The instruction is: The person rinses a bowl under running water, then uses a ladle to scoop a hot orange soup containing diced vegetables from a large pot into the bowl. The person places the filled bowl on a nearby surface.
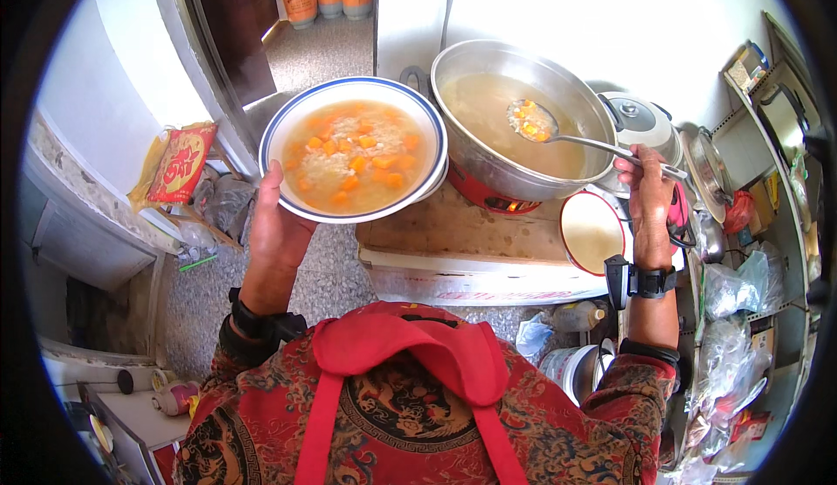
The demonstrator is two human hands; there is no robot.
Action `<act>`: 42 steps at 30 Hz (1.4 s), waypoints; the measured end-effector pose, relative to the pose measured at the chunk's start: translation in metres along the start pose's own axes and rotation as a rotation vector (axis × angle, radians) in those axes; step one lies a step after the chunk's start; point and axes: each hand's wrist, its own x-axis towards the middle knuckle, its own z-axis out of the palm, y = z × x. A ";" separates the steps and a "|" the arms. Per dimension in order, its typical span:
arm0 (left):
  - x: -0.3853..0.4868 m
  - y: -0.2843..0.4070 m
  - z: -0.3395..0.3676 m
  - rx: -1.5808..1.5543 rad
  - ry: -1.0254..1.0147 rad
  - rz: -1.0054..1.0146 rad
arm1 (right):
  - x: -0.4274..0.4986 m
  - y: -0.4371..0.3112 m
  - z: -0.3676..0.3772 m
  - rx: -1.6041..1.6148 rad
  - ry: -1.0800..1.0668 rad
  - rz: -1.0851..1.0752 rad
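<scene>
My left hand [280,236] supports a white bowl with a blue-lined rim [274,140], its thumb over the near left edge. Broth with pale rice-like grains and orange cubes [356,161] fills the bowl. Something white shows beneath its right edge. My right hand [649,184] grips the handle of a metal ladle [585,141]. Grains and orange cubes lie in the ladle's head, which is over the cloudy broth [477,106] inside a large metal pot [487,161]. The pot sits on a red electric cooker [474,191] with a lit panel.
A red-rimmed basin [593,233] leans beside the cooker on the wooden tabletop [425,227]. Behind my right hand stands a lidded cooker [634,116]. Shelves with plastic bags [732,282] line the right side. A wooden stool [209,223] is at left; gas cylinders [330,4] stand beyond the doorway.
</scene>
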 end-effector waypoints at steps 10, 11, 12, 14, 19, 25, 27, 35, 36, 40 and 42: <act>0.018 -0.011 0.026 0.011 -0.158 -0.065 | 0.013 -0.012 0.005 0.018 0.026 -0.036; 0.021 -0.012 0.029 0.014 -0.150 -0.080 | 0.015 -0.017 0.007 0.016 0.014 -0.055; 0.023 -0.014 0.032 0.016 -0.146 -0.094 | 0.017 -0.023 0.009 0.016 0.022 -0.063; 0.027 -0.018 0.038 0.024 -0.147 -0.118 | 0.022 -0.037 0.013 0.007 0.017 -0.068; 0.035 -0.027 0.056 0.037 -0.143 -0.142 | 0.031 -0.076 0.026 0.004 -0.023 -0.120; 0.039 -0.028 0.066 0.054 -0.183 -0.093 | 0.022 -0.096 0.048 0.021 -0.152 -0.057; 0.039 -0.028 0.066 0.037 -0.170 -0.133 | 0.013 -0.095 0.059 0.044 -0.213 -0.040; 0.038 -0.028 0.060 0.085 -0.182 -0.175 | -0.042 -0.093 0.093 -0.279 -0.419 -0.172; 0.038 -0.027 0.058 0.063 -0.182 -0.176 | -0.044 -0.096 0.093 -0.347 -0.527 -0.339; 0.037 -0.029 0.053 -0.009 -0.177 -0.130 | -0.050 -0.101 0.086 -0.484 -0.710 -0.707; 0.037 -0.031 0.053 -0.031 -0.158 -0.116 | -0.048 -0.098 0.081 -0.523 -0.668 -0.699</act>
